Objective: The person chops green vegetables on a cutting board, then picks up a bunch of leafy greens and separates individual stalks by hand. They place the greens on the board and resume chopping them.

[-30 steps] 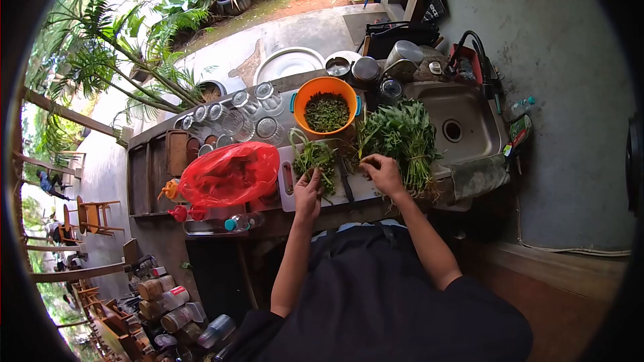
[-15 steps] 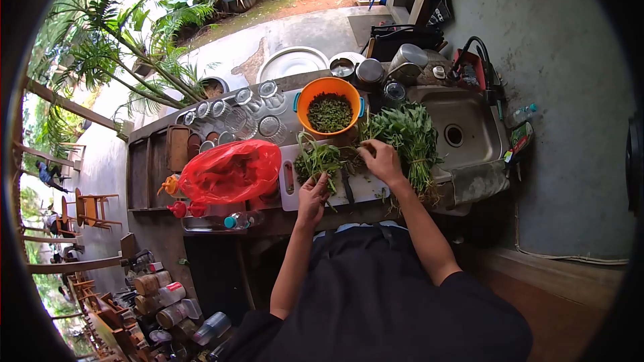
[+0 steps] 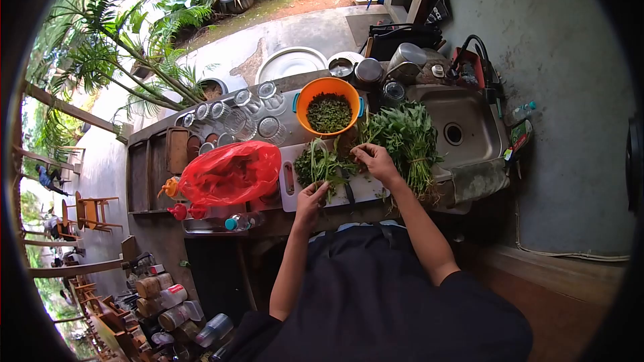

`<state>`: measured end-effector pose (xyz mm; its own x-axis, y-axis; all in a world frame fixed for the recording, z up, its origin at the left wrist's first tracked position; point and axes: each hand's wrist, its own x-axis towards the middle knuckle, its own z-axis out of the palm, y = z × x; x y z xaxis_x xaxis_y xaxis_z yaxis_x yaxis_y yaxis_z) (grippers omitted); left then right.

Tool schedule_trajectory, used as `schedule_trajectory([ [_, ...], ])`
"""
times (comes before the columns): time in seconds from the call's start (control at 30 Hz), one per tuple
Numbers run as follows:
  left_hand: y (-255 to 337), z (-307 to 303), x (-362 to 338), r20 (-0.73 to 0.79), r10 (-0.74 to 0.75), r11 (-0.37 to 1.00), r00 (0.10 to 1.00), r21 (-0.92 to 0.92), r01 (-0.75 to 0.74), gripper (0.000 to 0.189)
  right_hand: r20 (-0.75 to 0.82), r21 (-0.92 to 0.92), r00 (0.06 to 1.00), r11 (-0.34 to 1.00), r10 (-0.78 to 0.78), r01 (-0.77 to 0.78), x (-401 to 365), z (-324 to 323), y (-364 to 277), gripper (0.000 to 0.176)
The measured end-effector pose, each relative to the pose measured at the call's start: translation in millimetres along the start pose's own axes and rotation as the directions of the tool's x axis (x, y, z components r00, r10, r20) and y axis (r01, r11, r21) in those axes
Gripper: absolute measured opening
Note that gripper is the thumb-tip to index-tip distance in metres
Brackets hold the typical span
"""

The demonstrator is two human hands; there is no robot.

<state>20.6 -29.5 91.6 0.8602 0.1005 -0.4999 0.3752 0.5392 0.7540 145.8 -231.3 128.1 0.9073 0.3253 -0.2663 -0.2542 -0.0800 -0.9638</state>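
My left hand [image 3: 311, 204] pinches the stems of a few leafy greens [image 3: 323, 162] that rise over the white cutting board [image 3: 290, 198]. Fingertips pressed together, my right hand [image 3: 377, 162] hovers above the board's right part; whatever it may hold is too small to make out. Picked green leaves lie in a pile on the board under the held stems. A knife with a dark handle [image 3: 349, 192] rests between my hands, partly covered by greens. Right of the board lies a large bunch of leafy greens [image 3: 410, 135], roots toward me. An orange colander [image 3: 306, 119] holding small green leaves stands behind the board.
A red plastic bag [image 3: 231, 173] sits left of the board, with a clear bottle [image 3: 243, 221] in front. Several upturned glasses [image 3: 271, 129] stand behind the bag. At the right is a metal sink [image 3: 479, 151] with a cloth [image 3: 479, 182] over its front edge. Metal pots [image 3: 369, 71] line the back.
The greens in my left hand now stand more upright, showing their pale stems. My right hand has shifted slightly left and nearer to me, fingers still pinched.
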Motion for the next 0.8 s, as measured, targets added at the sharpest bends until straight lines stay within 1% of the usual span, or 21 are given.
schedule_trajectory([
  [0.03, 0.7, -1.0, -0.5, 0.018, -0.023, 1.000, 1.000, -0.009, 0.023, 0.014, 0.028, 0.068, 0.992, 0.990, 0.124, -0.126, -0.6, -2.3, -3.9, 0.022],
  [0.07, 1.6, -2.2, -0.9, 0.036, -0.046, 0.999, 0.998, -0.017, 0.047, 0.012, 0.027, 0.069, 0.992, 0.990, 0.123, -0.125, 0.3, -3.4, -2.8, 0.022],
  [0.13, -1.1, -7.6, 0.5, 0.054, -0.041, 0.999, 0.998, -0.028, 0.043, 0.013, 0.043, 0.180, 0.984, 0.968, 0.172, -0.177, 1.6, -4.2, -0.4, 0.024],
  [0.17, -2.6, -9.7, 1.7, 0.071, -0.035, 0.998, 0.997, -0.040, 0.038, 0.014, 0.045, 0.179, 0.984, 0.968, 0.172, -0.177, 2.2, -4.5, 0.6, 0.024],
  [0.23, 1.4, -6.7, -1.2, 0.068, -0.042, 0.999, 0.997, -0.029, 0.044, 0.013, 0.114, 0.148, 0.980, 0.973, 0.163, -0.179, 0.9, -4.1, 0.8, 0.025],
  [0.27, 3.1, -4.8, -2.5, 0.067, -0.050, 0.999, 0.996, -0.016, 0.052, 0.012, 0.114, 0.149, 0.980, 0.972, 0.164, -0.180, 2.2, -4.0, 6.2, 0.025],
  [0.33, 2.6, -5.1, -1.8, 0.076, -0.065, 0.997, 0.995, -0.033, 0.068, 0.012, 0.090, 0.097, 0.990, 0.988, 0.109, -0.117, 6.5, -2.4, 16.2, 0.029],
  [0.4, 4.6, -3.8, -3.0, 0.082, -0.076, 0.995, 0.994, -0.051, 0.081, 0.012, 0.087, 0.106, 0.987, 0.984, 0.135, -0.144, 5.3, -4.2, 17.4, 0.031],
  [0.47, 7.4, 1.3, -5.5, 0.037, -0.099, 0.990, 0.994, -0.099, 0.102, 0.014, 0.080, 0.116, 0.983, 0.979, 0.162, -0.171, -0.3, -4.6, 11.7, 0.033],
  [0.53, 4.9, 0.1, -4.2, 0.049, -0.107, 0.990, 0.993, -0.092, 0.111, 0.014, 0.228, 0.095, 0.967, 0.986, 0.111, -0.136, -11.5, -2.7, -1.4, 0.040],
  [0.57, 4.3, -0.9, -3.5, 0.057, -0.109, 0.990, 0.992, -0.087, 0.114, 0.014, 0.225, 0.097, 0.968, 0.986, 0.111, -0.136, -12.6, -1.3, 0.4, 0.040],
  [0.63, 5.5, 0.7, -2.7, 0.049, -0.105, 0.991, 0.993, -0.076, 0.108, 0.014, 0.273, -0.079, 0.959, 0.995, 0.077, -0.058, -13.6, 3.2, 4.8, 0.042],
  [0.67, 6.1, 1.3, -2.5, 0.041, -0.099, 0.993, 0.994, -0.068, 0.102, 0.013, 0.253, -0.113, 0.967, 0.993, 0.013, 0.016, -14.4, 4.7, 6.6, 0.039],
  [0.7, 4.8, -0.7, -1.9, 0.040, -0.098, 0.993, 0.994, -0.069, 0.101, 0.013, 0.255, -0.113, 0.967, 0.993, 0.013, 0.016, -15.3, 4.6, 3.0, 0.039],
  [0.77, 3.2, -5.7, -0.2, 0.075, -0.077, 0.995, 0.994, -0.063, 0.082, 0.013, 0.233, -0.250, 0.969, 0.968, 0.078, -0.018, -16.2, 2.0, -5.4, 0.032],
  [0.8, 2.5, -9.0, 0.7, 0.074, -0.077, 0.995, 0.994, -0.063, 0.081, 0.013, 0.233, -0.250, 0.969, 0.968, 0.078, -0.018, -15.5, 0.1, -6.0, 0.032],
])
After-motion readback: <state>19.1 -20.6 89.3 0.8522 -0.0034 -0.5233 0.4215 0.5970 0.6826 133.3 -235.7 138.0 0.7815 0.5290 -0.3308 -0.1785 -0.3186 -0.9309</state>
